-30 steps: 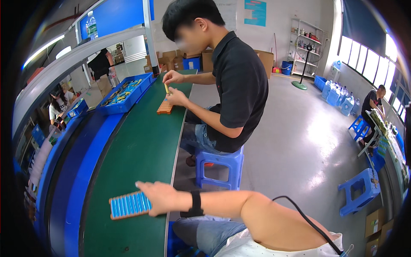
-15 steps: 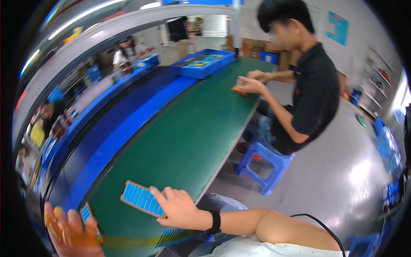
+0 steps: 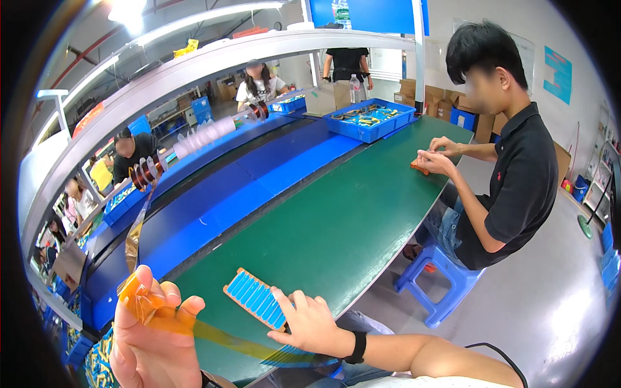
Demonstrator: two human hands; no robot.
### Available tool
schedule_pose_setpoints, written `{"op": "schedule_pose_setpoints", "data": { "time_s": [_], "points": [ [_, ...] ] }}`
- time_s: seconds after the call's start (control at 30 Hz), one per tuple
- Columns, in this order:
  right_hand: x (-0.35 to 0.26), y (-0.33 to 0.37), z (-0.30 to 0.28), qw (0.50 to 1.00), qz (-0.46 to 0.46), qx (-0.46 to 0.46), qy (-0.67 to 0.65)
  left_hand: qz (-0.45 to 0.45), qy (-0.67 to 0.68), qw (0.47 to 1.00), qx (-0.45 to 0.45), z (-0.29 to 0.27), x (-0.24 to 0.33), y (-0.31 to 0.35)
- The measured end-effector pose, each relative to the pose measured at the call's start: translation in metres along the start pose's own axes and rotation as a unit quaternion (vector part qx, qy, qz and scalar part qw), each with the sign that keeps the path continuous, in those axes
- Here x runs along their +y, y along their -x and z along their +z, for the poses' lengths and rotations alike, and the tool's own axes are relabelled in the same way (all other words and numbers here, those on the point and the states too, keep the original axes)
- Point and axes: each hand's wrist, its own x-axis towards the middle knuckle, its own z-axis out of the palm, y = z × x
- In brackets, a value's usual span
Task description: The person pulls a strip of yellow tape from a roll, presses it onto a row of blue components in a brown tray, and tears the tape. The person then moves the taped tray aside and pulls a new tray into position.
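Item: blue ribbed block (image 3: pixel 256 298), flat and oblong, edged in orange. It is laid on the green belt (image 3: pixel 336 220), at the belt's near end and just inside its near edge.

Right hand (image 3: pixel 309 321): rested on the belt against the block's near-right end, fingers (image 3: pixel 284 304) spread and lightly curled, the block touched and steadied but not enclosed. A black band is worn at the wrist.

Left hand (image 3: pixel 154 336): raised off the belt's near-left corner, fingers closed on the crumpled end of an amber tape (image 3: pixel 213 331). The tape is stretched as a translucent strip from this hand across the belt's near edge to a spot under the right hand; whether it is stuck to the block cannot be told.

Tape rolls (image 3: pixel 145 174): amber, mounted on a rod beyond the belt's far-left side, a strip hung down from them.

Blue lane (image 3: pixel 272 168): run alongside the belt's far side.

Blue bin (image 3: pixel 370 120): set at the belt's far end, filled with small parts.

Co-worker (image 3: pixel 511 168): seated on a blue stool (image 3: pixel 446 284) at the belt's right side, in a black shirt, both hands held on a small orange piece (image 3: pixel 420 168) on the belt.
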Motion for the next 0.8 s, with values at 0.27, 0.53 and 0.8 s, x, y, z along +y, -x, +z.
{"op": "schedule_pose_setpoints", "data": {
  "time_s": [0.27,0.53,0.8],
  "points": [
    [0.018,0.003,0.003,0.999,-0.033,0.034,0.006,0.008,0.02,0.999,-0.042,-0.011,-0.014,-0.009],
    [0.002,-0.007,-0.002,0.999,-0.002,-0.012,0.04,-0.085,-0.071,0.994,0.009,-0.029,-0.014,-0.026],
    [0.007,-0.003,0.006,0.998,-0.064,0.004,0.016,-0.097,-0.057,0.992,-0.064,-0.013,0.005,-0.023]
  ]
}}
